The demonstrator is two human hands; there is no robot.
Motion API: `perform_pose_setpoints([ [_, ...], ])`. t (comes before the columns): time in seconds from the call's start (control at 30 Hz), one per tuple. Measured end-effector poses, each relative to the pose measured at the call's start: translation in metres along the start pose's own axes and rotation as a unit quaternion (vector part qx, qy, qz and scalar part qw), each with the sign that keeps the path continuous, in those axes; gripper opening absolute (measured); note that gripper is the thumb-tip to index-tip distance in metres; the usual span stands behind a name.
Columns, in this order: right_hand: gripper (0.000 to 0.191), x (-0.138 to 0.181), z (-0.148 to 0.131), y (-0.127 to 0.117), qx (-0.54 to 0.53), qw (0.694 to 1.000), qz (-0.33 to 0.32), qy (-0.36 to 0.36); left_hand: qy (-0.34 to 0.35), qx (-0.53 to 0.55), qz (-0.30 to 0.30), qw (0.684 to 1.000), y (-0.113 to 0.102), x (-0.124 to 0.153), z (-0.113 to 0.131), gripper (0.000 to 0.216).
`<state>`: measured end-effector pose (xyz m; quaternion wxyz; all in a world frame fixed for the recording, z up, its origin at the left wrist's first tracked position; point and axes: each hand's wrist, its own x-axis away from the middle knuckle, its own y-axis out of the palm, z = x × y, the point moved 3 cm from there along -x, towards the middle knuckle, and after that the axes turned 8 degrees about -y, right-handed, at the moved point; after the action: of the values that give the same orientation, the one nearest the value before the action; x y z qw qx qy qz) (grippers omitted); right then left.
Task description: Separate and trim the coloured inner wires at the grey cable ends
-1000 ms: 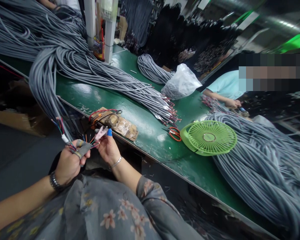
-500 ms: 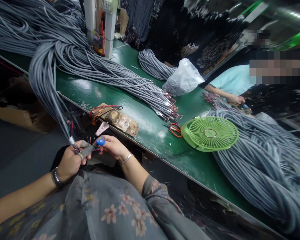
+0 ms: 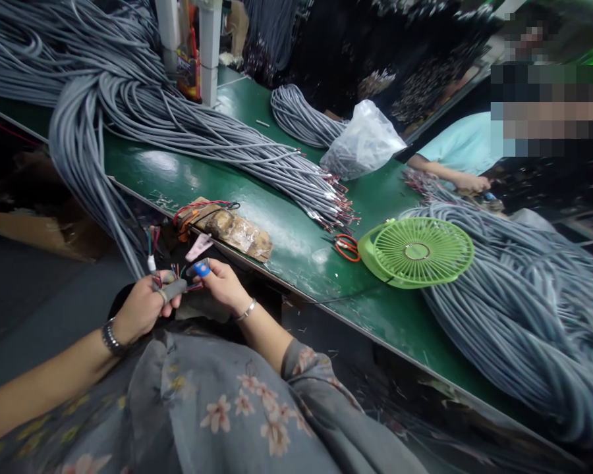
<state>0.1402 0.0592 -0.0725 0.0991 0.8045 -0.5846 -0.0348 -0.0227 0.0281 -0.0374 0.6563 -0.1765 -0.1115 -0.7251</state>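
Observation:
My left hand (image 3: 145, 304) is closed around the end of a grey cable (image 3: 128, 253), with grey covers on its thumb and finger. Thin coloured wires (image 3: 178, 271) stick out above and beside its grip. Close on the right, my right hand (image 3: 222, 283) pinches at the tips of these wires; its thumb wears a blue cover (image 3: 202, 268). Another cable end with a white sleeve (image 3: 151, 263) and bare coloured wires stands just above my left hand. The cables hang down from a large grey cable bundle (image 3: 178, 118) on the table.
On the green table (image 3: 296, 289) lie a taped cardboard block (image 3: 242, 230), a pink clip (image 3: 199, 247) at the edge, orange-handled scissors (image 3: 346, 247) and a green fan (image 3: 418, 252). A clear plastic bag (image 3: 363, 141) stands behind. A co-worker's hand (image 3: 472, 183) is above more cables (image 3: 514, 296).
The white-sleeved cable end has shifted up and away from my left fingers. My hands stay close together, the right still at the wires. The view has tilted slightly.

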Motion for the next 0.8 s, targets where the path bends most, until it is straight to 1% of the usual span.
perform_pose_setpoints([
  [0.07,0.064,0.006,0.007,0.001,-0.058,0.998,0.010,0.034,-0.007,0.033,0.041,0.999,-0.001,0.000,0.000,0.036],
  [0.13,0.071,0.013,0.013,0.008,-0.100,0.994,0.023,0.050,-0.014,0.046,0.061,0.997,0.000,0.000,0.000,0.036],
  [0.2,0.067,0.018,0.016,0.017,-0.111,0.992,0.053,0.032,-0.016,0.045,0.063,0.997,0.002,0.000,0.000,0.036],
  [0.27,0.061,0.020,0.016,0.023,-0.117,0.988,0.099,-0.004,-0.014,0.043,0.059,0.997,0.004,-0.001,0.000,0.038],
  [0.33,0.056,0.018,0.016,0.027,-0.123,0.985,0.121,-0.019,-0.018,0.043,0.049,0.998,0.005,-0.002,0.000,0.040],
  [0.37,0.054,0.016,0.016,0.027,-0.126,0.984,0.124,-0.014,-0.026,0.044,0.041,0.998,0.005,-0.002,0.000,0.040],
  [0.43,0.052,0.013,0.016,0.025,-0.133,0.983,0.124,0.007,-0.054,0.039,0.006,0.998,0.005,-0.005,-0.002,0.041],
  [0.5,0.052,0.010,0.015,0.022,-0.136,0.984,0.113,0.023,-0.093,0.026,-0.043,0.994,0.003,-0.007,-0.002,0.041],
  [0.57,0.052,0.007,0.011,0.019,-0.133,0.987,0.085,0.027,-0.117,0.010,-0.087,0.989,0.001,-0.008,-0.001,0.042],
  [0.63,0.052,0.004,0.007,0.018,-0.121,0.991,0.049,0.027,-0.115,-0.007,-0.111,0.987,-0.002,-0.007,0.000,0.042],
  [0.7,0.052,0.001,0.004,0.020,-0.107,0.994,0.022,0.027,-0.095,-0.022,-0.116,0.988,-0.004,-0.005,0.001,0.042],
  [0.73,0.053,-0.001,0.004,0.021,-0.102,0.994,0.016,0.026,-0.083,-0.025,-0.109,0.990,-0.004,-0.003,0.001,0.043],
  [0.8,0.053,-0.003,0.005,0.023,-0.100,0.994,0.018,0.026,-0.058,-0.013,-0.077,0.995,-0.004,0.001,0.000,0.044],
])
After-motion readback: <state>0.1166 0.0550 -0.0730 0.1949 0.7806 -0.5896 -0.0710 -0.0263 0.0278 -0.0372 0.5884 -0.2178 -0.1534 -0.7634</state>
